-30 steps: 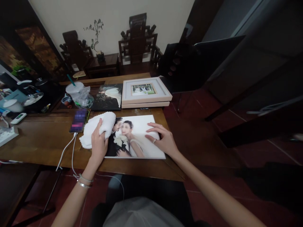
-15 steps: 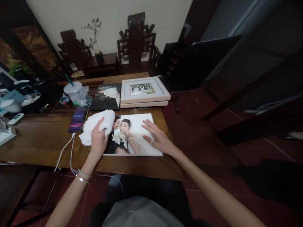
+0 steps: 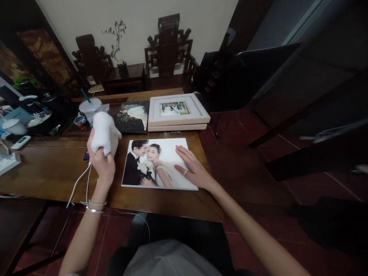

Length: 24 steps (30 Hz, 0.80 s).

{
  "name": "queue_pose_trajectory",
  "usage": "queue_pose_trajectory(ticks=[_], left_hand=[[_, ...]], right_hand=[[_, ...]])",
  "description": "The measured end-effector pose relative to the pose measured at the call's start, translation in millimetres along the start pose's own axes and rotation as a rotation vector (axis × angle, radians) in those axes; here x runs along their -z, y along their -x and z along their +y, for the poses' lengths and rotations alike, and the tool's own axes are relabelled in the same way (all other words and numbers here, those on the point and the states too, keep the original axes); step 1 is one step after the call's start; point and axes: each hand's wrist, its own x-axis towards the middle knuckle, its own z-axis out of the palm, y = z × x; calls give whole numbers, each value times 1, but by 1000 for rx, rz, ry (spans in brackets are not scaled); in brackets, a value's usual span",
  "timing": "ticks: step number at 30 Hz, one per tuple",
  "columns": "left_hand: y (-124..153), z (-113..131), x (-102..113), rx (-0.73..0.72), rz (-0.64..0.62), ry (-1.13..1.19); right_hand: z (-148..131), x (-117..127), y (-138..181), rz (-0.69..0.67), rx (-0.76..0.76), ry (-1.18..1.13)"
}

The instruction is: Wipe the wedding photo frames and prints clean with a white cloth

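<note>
My left hand (image 3: 102,165) grips a folded white towel (image 3: 105,132), held up to the left of the photo panel and in front of the phone. Flat on the wooden table lies the photo panel (image 3: 169,168), a white-edged print of a couple in wedding clothes with a white bouquet. My right hand (image 3: 194,168) rests on the panel's right side, fingers stretched out and a ring on one of them. Most of the phone (image 3: 86,155) is hidden behind the towel and my left hand; a white cable runs down from it.
Behind the panel are stacked pale picture frames (image 3: 178,119) and a dark photo print (image 3: 132,117). A plastic cup (image 3: 89,105) with a green straw stands farther left, near a teapot (image 3: 38,118). A white power strip (image 3: 10,163) sits at the left, and the table edge (image 3: 172,214) is close to me.
My left hand has lifted the towel off the panel's left side and moved it left and up, uncovering the whole couple. My right hand stays in place on the panel.
</note>
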Motion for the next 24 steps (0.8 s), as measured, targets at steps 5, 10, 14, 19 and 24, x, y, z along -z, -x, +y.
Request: queue_pose_trajectory(ticks=[5, 10, 14, 19, 24], left_hand=[[4, -2, -16, -262, -374, 77], [20, 4, -31, -384, -748, 79], [16, 8, -38, -367, -787, 24], [7, 8, -46, -294, -768, -13], [-7, 10, -34, -251, -437, 8]], right_hand=[[2, -1, 0, 7, 4, 7], [3, -1, -1, -5, 3, 29], [2, -1, 0, -24, -1, 42], [1, 0, 0, -22, -4, 50], [2, 0, 0, -13, 0, 58]])
